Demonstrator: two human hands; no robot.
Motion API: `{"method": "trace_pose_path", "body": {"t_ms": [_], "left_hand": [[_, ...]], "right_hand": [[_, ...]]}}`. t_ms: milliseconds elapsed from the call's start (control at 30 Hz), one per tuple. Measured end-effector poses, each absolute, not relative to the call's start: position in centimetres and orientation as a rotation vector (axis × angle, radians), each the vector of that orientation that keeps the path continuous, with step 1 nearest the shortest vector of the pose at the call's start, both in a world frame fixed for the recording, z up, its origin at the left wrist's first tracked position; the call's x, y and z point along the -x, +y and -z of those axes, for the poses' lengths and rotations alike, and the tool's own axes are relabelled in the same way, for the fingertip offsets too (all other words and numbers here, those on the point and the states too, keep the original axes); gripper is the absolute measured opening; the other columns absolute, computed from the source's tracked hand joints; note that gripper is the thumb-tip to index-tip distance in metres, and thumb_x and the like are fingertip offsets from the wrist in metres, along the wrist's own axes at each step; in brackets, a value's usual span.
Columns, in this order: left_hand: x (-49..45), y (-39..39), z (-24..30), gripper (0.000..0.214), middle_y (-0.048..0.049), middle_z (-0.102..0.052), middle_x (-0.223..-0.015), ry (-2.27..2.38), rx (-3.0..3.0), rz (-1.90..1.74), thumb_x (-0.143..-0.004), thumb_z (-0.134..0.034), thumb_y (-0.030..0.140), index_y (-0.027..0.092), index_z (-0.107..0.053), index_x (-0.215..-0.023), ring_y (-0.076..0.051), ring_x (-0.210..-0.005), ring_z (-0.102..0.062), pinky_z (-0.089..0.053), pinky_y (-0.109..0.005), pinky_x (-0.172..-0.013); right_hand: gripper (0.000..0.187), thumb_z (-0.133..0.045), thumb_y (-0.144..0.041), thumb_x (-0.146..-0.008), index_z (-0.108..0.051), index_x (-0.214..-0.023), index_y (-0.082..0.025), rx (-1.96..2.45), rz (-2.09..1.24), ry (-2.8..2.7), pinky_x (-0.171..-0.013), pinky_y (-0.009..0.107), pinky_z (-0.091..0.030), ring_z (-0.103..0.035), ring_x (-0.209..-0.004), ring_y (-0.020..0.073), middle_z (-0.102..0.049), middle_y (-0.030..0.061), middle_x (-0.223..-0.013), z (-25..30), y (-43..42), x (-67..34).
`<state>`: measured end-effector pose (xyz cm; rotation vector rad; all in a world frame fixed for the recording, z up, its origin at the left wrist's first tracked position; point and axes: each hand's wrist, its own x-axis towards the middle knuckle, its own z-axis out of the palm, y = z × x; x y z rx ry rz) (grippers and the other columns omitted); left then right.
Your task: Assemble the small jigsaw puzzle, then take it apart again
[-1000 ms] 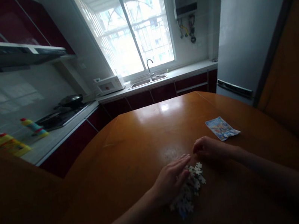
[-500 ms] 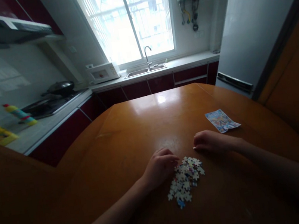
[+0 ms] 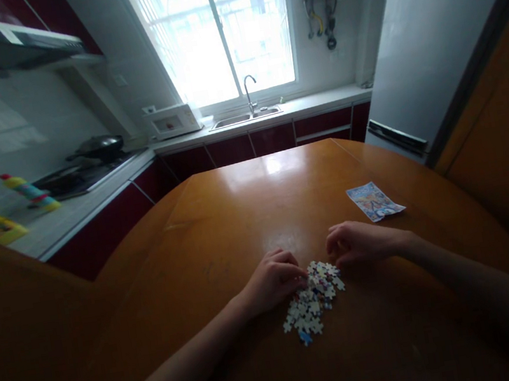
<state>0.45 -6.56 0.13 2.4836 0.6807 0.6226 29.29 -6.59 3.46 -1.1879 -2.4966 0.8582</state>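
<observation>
A loose heap of jigsaw puzzle pieces [image 3: 308, 311] lies on the wooden table, most of them pale side up, with a blue one [image 3: 305, 337] at the near end. My left hand [image 3: 276, 280] rests at the heap's upper left edge. Its fingers are curled, and thumb and forefinger close on a puzzle piece there, partly hidden by the hand. Just off the upper right of the heap is my right hand [image 3: 352, 242], its fingers bent and parted from the thumb. No piece shows between them.
Beyond my right hand, a printed picture sheet [image 3: 375, 201] lies on the table [image 3: 239, 218]. Past the table's far edge run a counter with a sink [image 3: 234, 120] and a microwave [image 3: 173, 121]. A fridge [image 3: 431, 27] stands at the right, and a stove with a wok [image 3: 100, 147] at the left.
My right hand's thumb and fingers have spread apart, and the small white piece at its fingertips no longer shows there. My left hand stays at the heap. The view has shifted slightly.
</observation>
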Motion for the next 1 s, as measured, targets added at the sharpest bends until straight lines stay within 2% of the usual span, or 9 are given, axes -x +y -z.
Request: {"method": "trace_pose_path", "body": {"t_ms": [200,333,500,633,767,900,1000], "left_hand": [[-0.5,-6.0,0.2,0.017,-0.0039,-0.063,-0.079,0.792,-2.358,-0.858,-0.086,-0.071,0.033,0.018,-0.073,-0.078,-0.014,-0.078,-0.058,-0.045,-0.026,-0.072],[0.1,-5.0,0.4,0.021,-0.0042,-0.063,-0.077,1.020,-2.411,-1.044,-0.087,-0.069,0.035,0.019,-0.073,-0.074,-0.015,-0.077,-0.056,-0.043,-0.027,-0.070],[0.5,-4.7,-0.2,0.029,-0.0027,-0.064,-0.073,1.090,-2.558,-0.770,-0.087,-0.068,0.041,0.020,-0.074,-0.068,-0.015,-0.074,-0.055,-0.041,-0.028,-0.072],[0.3,-5.3,-1.0,0.039,-0.0042,-0.063,-0.075,1.067,-2.469,-0.823,-0.097,-0.052,0.039,0.019,-0.075,-0.072,-0.015,-0.075,-0.055,-0.041,-0.029,-0.073],[-0.1,-5.9,-0.9,0.025,-0.0048,-0.063,-0.080,0.842,-2.504,-0.874,-0.092,-0.062,0.039,0.020,-0.076,-0.085,-0.016,-0.082,-0.055,-0.043,-0.028,-0.076],[-0.6,-6.5,-0.2,0.017,-0.0040,-0.062,-0.083,0.622,-2.631,-0.707,-0.086,-0.070,0.040,0.025,-0.077,-0.091,-0.016,-0.082,-0.053,-0.042,-0.028,-0.076],[-0.9,-6.9,-0.1,0.016,-0.0036,-0.061,-0.081,0.611,-2.647,-0.673,-0.087,-0.069,0.039,0.025,-0.077,-0.089,-0.015,-0.081,-0.052,-0.042,-0.028,-0.076]], "right_hand": [[0.016,-0.074,-0.030,-0.076,-0.072,-0.086,-0.018,1.213,-1.005,-2.515,-0.061,0.023,-0.040,-0.059,-0.069,0.0133,-0.068,0.0020,-0.082,-3.4,-6.9,-28.7],[0.014,-0.072,-0.026,-0.078,-0.071,-0.088,-0.016,1.162,-1.068,-2.486,-0.062,0.023,-0.041,-0.057,-0.070,0.0126,-0.066,0.0023,-0.082,-3.3,-6.8,-28.4],[0.016,-0.071,-0.028,-0.080,-0.070,-0.088,-0.015,1.128,-1.114,-2.455,-0.061,0.023,-0.041,-0.056,-0.069,0.0122,-0.066,0.0027,-0.082,-2.8,-7.0,-27.9],[0.013,-0.071,-0.026,-0.080,-0.070,-0.085,-0.015,1.105,-1.118,-2.416,-0.059,0.023,-0.041,-0.054,-0.066,0.0116,-0.064,0.0022,-0.080,-2.5,-7.1,-27.5],[0.010,-0.070,-0.025,-0.079,-0.071,-0.079,-0.015,1.011,-1.137,-2.291,-0.059,0.023,-0.040,-0.052,-0.065,0.0115,-0.062,0.0012,-0.075,-2.2,-6.6,-27.3],[0.009,-0.070,-0.023,-0.079,-0.070,-0.075,-0.015,1.116,-0.868,-1.997,-0.058,0.024,-0.038,-0.048,-0.062,0.0115,-0.058,-0.0004,-0.067,-1.2,-5.8,-26.8],[0.007,-0.069,-0.019,-0.079,-0.071,-0.074,-0.016,1.171,-0.616,-1.969,-0.061,0.025,-0.039,-0.051,-0.066,0.0128,-0.058,0.0015,-0.072,-0.5,-5.6,-26.5]]}}
